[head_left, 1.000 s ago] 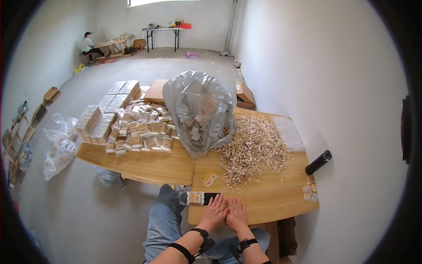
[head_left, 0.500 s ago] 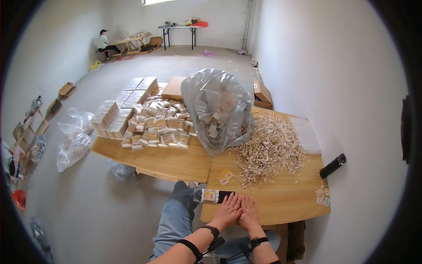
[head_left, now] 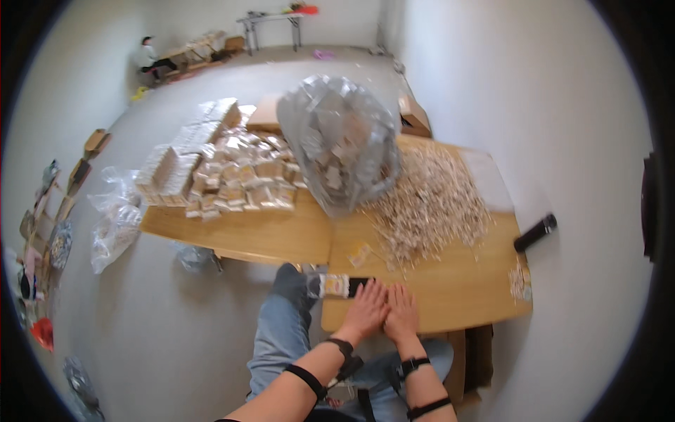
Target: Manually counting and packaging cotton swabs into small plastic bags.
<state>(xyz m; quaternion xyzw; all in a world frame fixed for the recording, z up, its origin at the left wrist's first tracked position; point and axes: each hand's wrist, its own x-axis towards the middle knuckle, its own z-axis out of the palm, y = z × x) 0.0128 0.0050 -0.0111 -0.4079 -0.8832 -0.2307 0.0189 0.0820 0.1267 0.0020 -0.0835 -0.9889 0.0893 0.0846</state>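
Observation:
My left hand [head_left: 367, 307] lies flat near the table's front edge, fingers stretched forward over the right end of a black strip [head_left: 358, 286]. Close beside it, my right hand [head_left: 401, 309] rests flat, thumb side against the left. Neither hand shows anything gripped, though what lies under the palms is hidden. At the strip's left end sits a small clear packet of cotton swabs [head_left: 332, 285] with a yellow and white label, its left part over my leg. A yellow and white card [head_left: 360, 254] lies on the wooden tabletop [head_left: 443, 302], beyond the strip.
A heap of loose cotton swabs [head_left: 439, 204] covers the right rear. Left of it stands a large grey plastic bag [head_left: 337, 141], then piled swab packets [head_left: 242, 176] and stacked packets [head_left: 169, 172]. A black cylinder [head_left: 536, 233] stands at the right edge. Another person [head_left: 151, 56] sits far back.
The view has tilted, so the table and its contents sit higher in the picture and look blurred. Both hands remain flat, side by side, by the black strip.

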